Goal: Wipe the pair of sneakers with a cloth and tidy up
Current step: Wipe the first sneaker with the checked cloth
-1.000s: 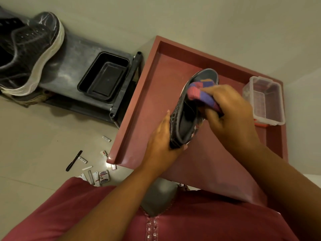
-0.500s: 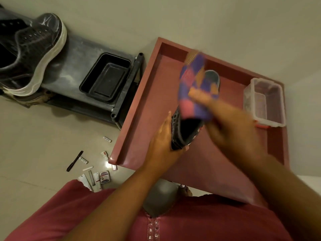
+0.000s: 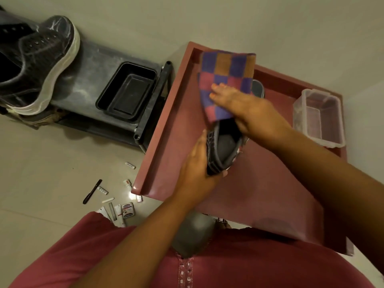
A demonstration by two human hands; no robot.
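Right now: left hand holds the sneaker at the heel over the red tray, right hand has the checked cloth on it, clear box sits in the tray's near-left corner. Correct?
One error. In the head view the clear box sits at the far right of the red tray, not the near-left corner. The rest holds: left hand grips the sneaker at the heel, right hand has the checked cloth on it.

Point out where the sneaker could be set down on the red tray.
Free: the red tray floor along its left rim, beside the left hand gripping the dark sneaker, and the near stretch below the right forearm. Crowded: the far right corner, taken by the clear plastic box.
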